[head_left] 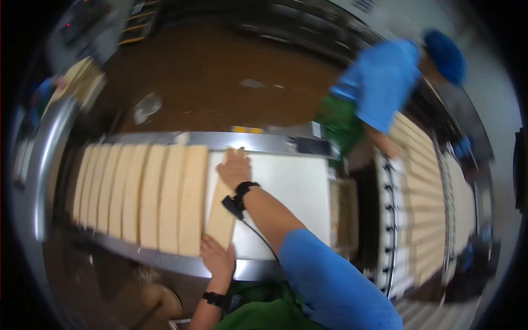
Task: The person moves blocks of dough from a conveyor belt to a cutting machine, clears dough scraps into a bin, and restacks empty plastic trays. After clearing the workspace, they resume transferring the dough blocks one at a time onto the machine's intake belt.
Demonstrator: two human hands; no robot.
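A long pale strip that looks like dough lies slightly slanted across the white belt. My right hand grips its far end, with the fingers over the tip. At the near end, my left hand closes on the strip by the belt's metal edge. Just left of it, a row of similar dough strips lies side by side. Each of my wrists has a black band, and the right one also carries a small black device with a cable.
Metal rails border the belt. On the right, a co-worker in a blue shirt reaches over a rack of more pale strips. A metal roller stands at the left. Brown floor lies beyond the belt.
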